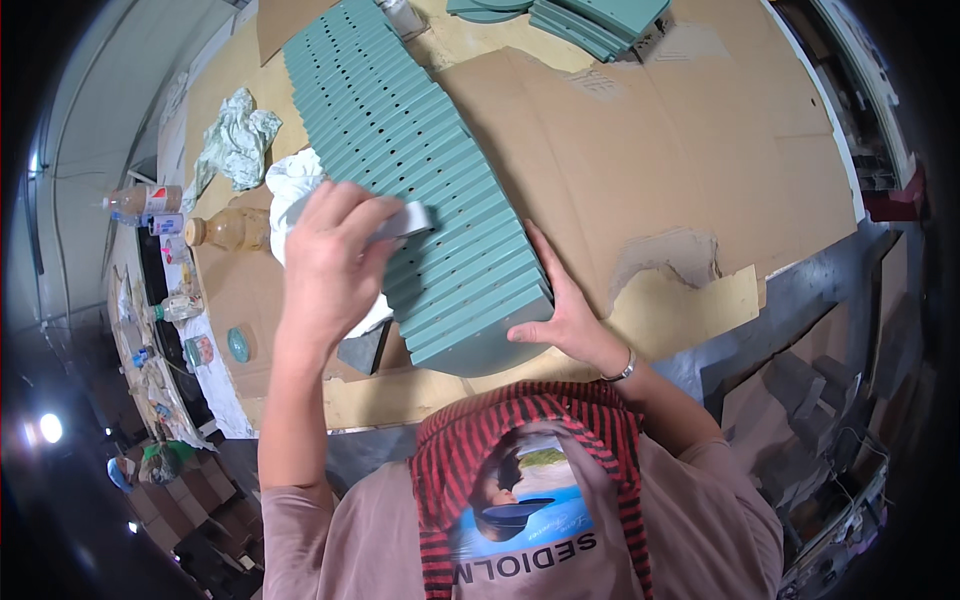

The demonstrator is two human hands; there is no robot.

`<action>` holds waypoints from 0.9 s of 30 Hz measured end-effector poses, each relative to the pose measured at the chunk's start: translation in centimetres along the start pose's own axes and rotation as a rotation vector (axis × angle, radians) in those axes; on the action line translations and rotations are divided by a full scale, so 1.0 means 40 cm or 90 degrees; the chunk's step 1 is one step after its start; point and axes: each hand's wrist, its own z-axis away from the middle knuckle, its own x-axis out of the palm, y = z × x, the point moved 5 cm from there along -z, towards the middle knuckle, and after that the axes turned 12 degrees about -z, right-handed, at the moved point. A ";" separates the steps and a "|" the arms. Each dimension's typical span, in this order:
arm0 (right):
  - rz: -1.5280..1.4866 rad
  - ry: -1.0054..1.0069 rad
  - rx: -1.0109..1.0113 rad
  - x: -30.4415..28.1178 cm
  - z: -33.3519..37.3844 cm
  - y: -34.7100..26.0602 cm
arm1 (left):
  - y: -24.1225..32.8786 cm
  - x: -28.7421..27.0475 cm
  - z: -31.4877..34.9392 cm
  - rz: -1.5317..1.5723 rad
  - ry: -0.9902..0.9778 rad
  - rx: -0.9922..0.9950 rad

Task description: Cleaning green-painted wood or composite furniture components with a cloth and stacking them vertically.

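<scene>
Green slatted stack: rows of ridges with small dark holes (465, 235), lying lengthwise on the worktable (700, 322), near end toward the person; this placement apparently brings the ridged face within reach of both hands.
Left hand: fingers closed round a pale block (412, 219), the hand (335, 235) over the ridges near their left edge; the grip leaves one end of the block protruding. Motion blur prevents telling whether the block touches the ridges or sits just above.
Right hand: spread wide (570, 315), fingers along the right side, thumb against the near end; nothing enclosed. Likely function: bracing the corner against sliding.
Cardboard sheet: flat beside the stack (650, 170), probably protecting the tabletop.
White cloth: bunched against the left side (292, 180), seemingly kept handy.
Capped bottle: on its side, left of the cloth (232, 230).
</scene>
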 end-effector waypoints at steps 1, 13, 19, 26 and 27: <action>-0.018 -0.002 -0.001 0.008 -0.004 -0.004 | 0.024 0.005 -0.008 0.011 0.041 0.046; 0.012 0.025 -0.050 0.000 0.003 0.019 | 0.029 0.024 -0.061 0.027 0.012 0.072; -0.024 0.031 -0.047 0.008 -0.004 0.010 | 0.084 0.027 -0.108 0.039 0.078 0.083; 0.007 0.040 -0.079 0.006 -0.004 0.028 | 0.079 0.019 -0.046 0.103 0.009 0.027; -0.007 0.043 -0.071 0.007 -0.005 0.030 | 0.108 0.025 -0.044 0.110 0.046 0.072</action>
